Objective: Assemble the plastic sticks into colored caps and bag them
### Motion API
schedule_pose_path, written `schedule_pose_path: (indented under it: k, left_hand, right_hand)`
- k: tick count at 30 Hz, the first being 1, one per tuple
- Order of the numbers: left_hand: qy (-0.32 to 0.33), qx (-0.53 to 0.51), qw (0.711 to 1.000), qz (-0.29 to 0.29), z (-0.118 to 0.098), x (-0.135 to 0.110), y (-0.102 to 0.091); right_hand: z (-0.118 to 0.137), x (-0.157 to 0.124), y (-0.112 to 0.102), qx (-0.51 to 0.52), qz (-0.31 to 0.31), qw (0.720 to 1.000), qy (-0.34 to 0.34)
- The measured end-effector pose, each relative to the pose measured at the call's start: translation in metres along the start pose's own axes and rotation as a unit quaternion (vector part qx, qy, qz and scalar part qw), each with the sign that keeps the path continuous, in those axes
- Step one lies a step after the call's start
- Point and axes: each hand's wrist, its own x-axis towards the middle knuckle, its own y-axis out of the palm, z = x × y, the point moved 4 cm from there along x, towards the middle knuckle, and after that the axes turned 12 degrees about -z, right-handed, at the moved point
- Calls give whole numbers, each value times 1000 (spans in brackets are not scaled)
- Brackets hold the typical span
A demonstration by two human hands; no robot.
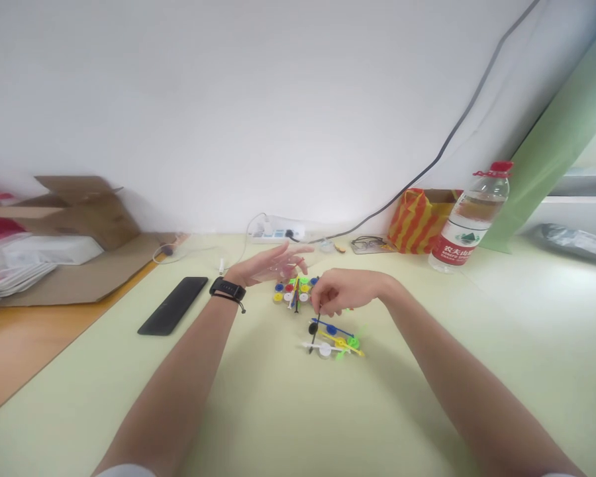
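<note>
My right hand (340,291) is closed in a pinch on the top of a thin black stick (315,331) that stands over a small pile of coloured plastic sticks and discs (335,341) on the pale green table (278,411). My left hand (271,265), with a black band at the wrist, hovers with fingers stretched out just above a second cluster of coloured discs (293,291). It holds nothing.
A black phone (173,305) lies to the left. A water bottle (469,222), a striped red-and-yellow bag (417,222), glasses (370,244) and a white power strip (278,230) line the wall. Cardboard boxes (74,212) stand at the far left.
</note>
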Motion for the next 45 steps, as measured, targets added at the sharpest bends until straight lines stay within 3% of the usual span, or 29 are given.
schedule_pose_path:
  k: [4,7,12,15,18,23,30,33,38,45]
  left_hand:
    - [-6,-1,1000,-6,1,0,-2]
    - [-12,-10,1000,-12,2,-1,-3]
    - [-12,6,1000,3,-3,-4,4]
    - [15,16,1000,6,-8,-3,8]
    - [36,24,999,9,-10,-1,12]
    - [31,22,999,24,-9,3,19]
    - [4,-8,1000,26,-8,7,31]
    - [-2,-28,999,20,-7,9,35]
    - [46,-32,997,58,-10,10,45]
    - [70,-13,996,50,-21,10,60]
  right_hand:
    - [19,-16,-23,92,-107,989,-47]
    - [22,-33,-46,162,-220,959,-73]
    - [7,-70,-90,224,-470,848,-97]
    - [-3,-86,-105,220,-554,798,-87]
    - [-5,-89,-107,181,-564,804,-55]
    - [-1,-77,-95,104,-520,847,1]
    - [10,-53,-74,66,-444,894,4]
    - [16,-45,-69,22,-445,895,-13]
    - [17,-42,-70,-68,-483,873,-5]
    - [17,-41,-67,-68,-484,872,29]
